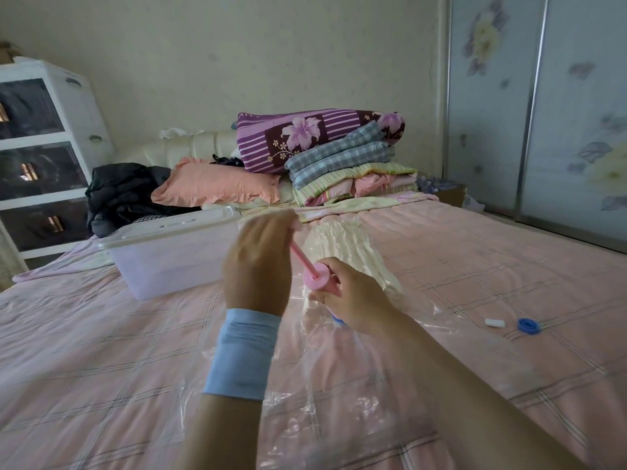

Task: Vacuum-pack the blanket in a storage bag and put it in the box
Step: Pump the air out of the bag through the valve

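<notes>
So the left hand [258,262] is gripping the plunger handle, with the pink rod drawn out, and the right hand [356,300] is wrapping round the pump [317,276] barrel, holding it down on the blue valve [337,319] of the bag [305,385]. The cream blanket [339,245] is sitting inside the bag on the bed [101,351], near the lidded box [169,262]. Stuff I'm guessing could go sideways: the barrel tipping off the valve on a hard stroke and letting air back in, or the soft mattress giving so the seal is leaking. The blue cap [529,325] and white clip [494,322] are lying well off to the right, easy to lose. Not seeing any readable brand or label anywhere.
</notes>
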`<state>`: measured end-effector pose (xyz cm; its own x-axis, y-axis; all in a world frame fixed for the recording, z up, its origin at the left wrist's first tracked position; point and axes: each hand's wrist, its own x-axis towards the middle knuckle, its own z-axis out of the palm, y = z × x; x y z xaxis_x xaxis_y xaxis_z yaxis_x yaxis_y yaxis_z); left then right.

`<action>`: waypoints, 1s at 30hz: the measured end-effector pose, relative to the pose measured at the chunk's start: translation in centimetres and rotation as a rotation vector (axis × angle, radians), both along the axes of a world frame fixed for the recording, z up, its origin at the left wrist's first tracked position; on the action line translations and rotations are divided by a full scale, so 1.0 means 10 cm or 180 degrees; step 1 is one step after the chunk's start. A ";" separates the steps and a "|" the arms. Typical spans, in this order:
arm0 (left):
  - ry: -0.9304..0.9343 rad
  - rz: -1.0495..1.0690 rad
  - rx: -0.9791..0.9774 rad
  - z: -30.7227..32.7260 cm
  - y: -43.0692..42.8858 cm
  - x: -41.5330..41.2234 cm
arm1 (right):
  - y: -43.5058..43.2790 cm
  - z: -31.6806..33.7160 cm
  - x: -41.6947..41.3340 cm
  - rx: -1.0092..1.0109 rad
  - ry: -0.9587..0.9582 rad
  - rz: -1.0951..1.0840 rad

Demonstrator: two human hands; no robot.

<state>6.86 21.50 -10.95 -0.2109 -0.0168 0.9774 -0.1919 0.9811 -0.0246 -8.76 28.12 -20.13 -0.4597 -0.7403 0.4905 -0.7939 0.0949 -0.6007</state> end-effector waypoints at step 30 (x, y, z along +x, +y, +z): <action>-0.0137 0.0521 0.0401 -0.36 -0.23 -0.10 | -0.14 -0.04 0.09 -0.0027 0.0149 0.0021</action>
<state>5.90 19.15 -14.51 -0.2369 -0.1758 0.9555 -0.3504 0.9328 0.0847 -7.84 26.68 -20.52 -0.4312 -0.7390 0.5175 -0.8217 0.0848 -0.5636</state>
